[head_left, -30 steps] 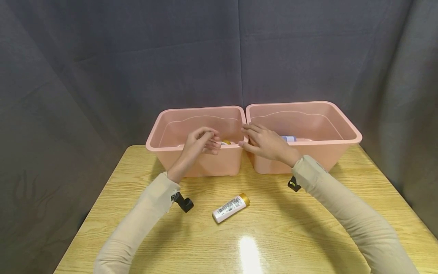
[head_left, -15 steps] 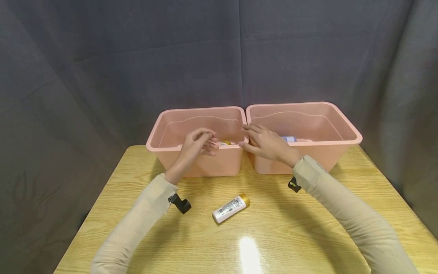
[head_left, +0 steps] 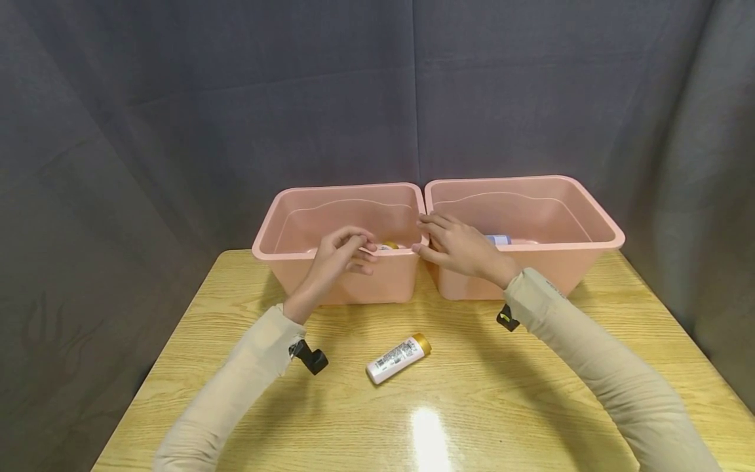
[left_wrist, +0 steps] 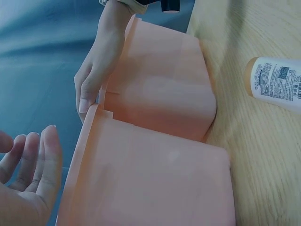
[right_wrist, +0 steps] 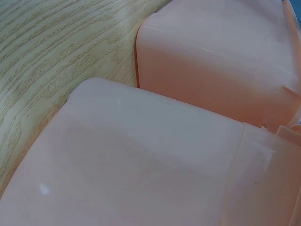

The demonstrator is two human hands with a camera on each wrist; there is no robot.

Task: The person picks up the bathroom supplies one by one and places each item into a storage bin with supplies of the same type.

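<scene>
Two bins point(head_left: 519, 236) side by side; bottle point(head_left: 398, 358) before them on table point(head_left: 531, 393)

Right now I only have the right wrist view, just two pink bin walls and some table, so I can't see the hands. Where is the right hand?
Observer: The right hand rests on the rim of the right bin, at the corner beside the left bin.
Operator: And the left hand?
Observer: The left hand hovers over the left bin's front rim, fingers loosely curled, holding nothing.
Operator: Anything loose on the table?
Observer: A white bottle with a gold cap lies on its side on the table, in front of the bins.
</scene>
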